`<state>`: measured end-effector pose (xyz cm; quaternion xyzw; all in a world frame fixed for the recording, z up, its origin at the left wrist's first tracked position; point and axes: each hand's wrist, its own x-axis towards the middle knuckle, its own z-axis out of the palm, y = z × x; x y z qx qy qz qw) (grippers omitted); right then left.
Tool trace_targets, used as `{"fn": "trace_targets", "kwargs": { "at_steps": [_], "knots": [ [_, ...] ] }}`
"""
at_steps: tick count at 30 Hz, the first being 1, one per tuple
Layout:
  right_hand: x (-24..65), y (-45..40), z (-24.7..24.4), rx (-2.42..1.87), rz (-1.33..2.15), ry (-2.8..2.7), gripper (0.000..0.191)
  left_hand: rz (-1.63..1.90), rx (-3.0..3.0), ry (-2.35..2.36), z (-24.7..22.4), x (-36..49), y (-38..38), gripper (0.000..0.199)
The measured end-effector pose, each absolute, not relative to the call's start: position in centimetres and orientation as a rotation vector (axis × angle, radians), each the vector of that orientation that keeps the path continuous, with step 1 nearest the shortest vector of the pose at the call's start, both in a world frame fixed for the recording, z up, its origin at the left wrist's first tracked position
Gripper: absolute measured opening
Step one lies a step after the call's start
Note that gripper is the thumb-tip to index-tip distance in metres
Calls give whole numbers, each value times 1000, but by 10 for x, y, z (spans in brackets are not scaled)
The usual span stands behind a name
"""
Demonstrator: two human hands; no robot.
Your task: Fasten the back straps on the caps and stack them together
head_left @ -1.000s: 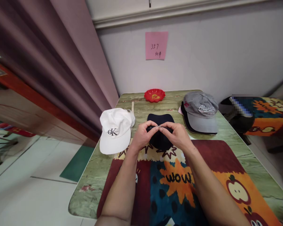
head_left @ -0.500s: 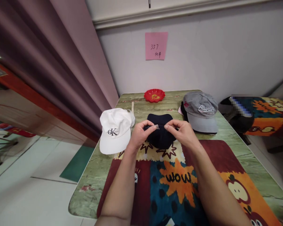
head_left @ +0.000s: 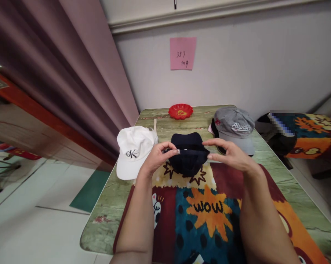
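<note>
A dark navy cap (head_left: pixel 186 163) sits in the middle of the table, its brim towards the wall and its opening facing up. My left hand (head_left: pixel 161 156) pinches the left part of the cap's edge between thumb and fingers. At the cap's right side is my right hand (head_left: pixel 227 154), thumb and fingers apart around the edge, without a closed grip. A white cap (head_left: pixel 134 148) with black "CK" lettering stands to the left of my left hand. Beyond my right hand, a grey cap (head_left: pixel 234 123) marked "Always" rests on other headwear, mostly hidden.
A red scalloped dish (head_left: pixel 180 111) stands near the table's back edge. Beneath the navy cap's front lies a colourful patterned mat (head_left: pixel 165 227) on the green table (head_left: pixel 99 220). A purple curtain (head_left: pixel 99 62) hangs at the left, and a wall is behind.
My right hand has moved right from the middle of the navy cap's edge, its thumb and fingers parting. My left hand has shifted slightly left, still pinching. The cap's opening shows more now.
</note>
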<state>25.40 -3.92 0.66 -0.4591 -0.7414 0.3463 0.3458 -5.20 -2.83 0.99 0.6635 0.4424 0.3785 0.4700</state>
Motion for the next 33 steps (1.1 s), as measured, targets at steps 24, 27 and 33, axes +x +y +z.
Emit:
{"fn": "trace_targets", "kwargs": {
  "at_steps": [24,27,33],
  "knots": [
    [231,-50,20,-951,1056,-1484,32,1325,1099,868,21,-59,-39,42],
    [217,-54,23,-919,1341,-1220,35,1403,880,859,15,-46,-35,37],
    [207,-35,1,-925,1549,-893,23,1353,786,853,-9,-24,-23,56]
  ]
}}
